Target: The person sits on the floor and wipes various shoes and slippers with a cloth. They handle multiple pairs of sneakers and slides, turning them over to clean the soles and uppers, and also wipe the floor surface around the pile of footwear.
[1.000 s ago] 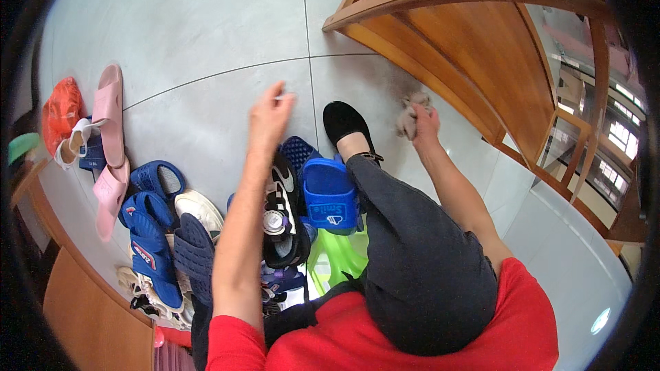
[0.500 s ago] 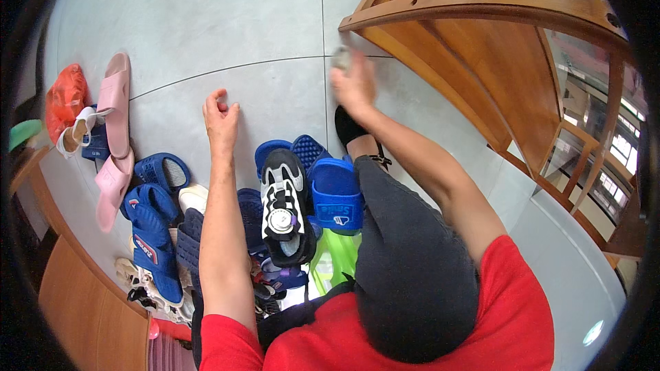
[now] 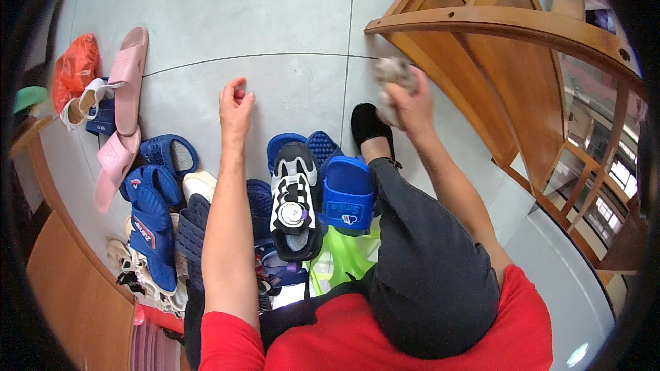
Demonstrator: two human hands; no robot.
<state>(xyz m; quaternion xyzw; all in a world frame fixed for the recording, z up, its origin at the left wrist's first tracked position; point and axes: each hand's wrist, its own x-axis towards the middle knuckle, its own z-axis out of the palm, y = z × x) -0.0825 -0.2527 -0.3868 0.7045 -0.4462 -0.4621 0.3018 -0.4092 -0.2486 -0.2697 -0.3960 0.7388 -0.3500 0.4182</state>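
Note:
My right hand (image 3: 415, 106) grips a crumpled grey-beige cloth (image 3: 395, 74), blurred by motion, above the floor beside my black shoe (image 3: 372, 130). My left hand (image 3: 236, 106) hovers over the tiles with its fingers loosely bent and apart, holding nothing I can see. Between my forearms sits a black, white and grey sneaker (image 3: 294, 199) with a round white dial. Touching its right side is a bright blue slipper (image 3: 348, 192). Dark blue slippers (image 3: 322, 145) lie just behind them, and something lime green (image 3: 350, 254) is below.
Blue slippers (image 3: 149, 223) and other shoes pile up left of my left arm. Pink slides (image 3: 128, 82) and a red plastic bag (image 3: 76, 72) lie farther left. A wooden frame with slanted panels (image 3: 509, 89) stands at the right, a wooden cabinet (image 3: 69, 288) at the lower left.
My right hand has swung right with the cloth, nearer the wooden frame. My left hand stays raised, its fingers slightly more bent. The whole view has shifted a little.

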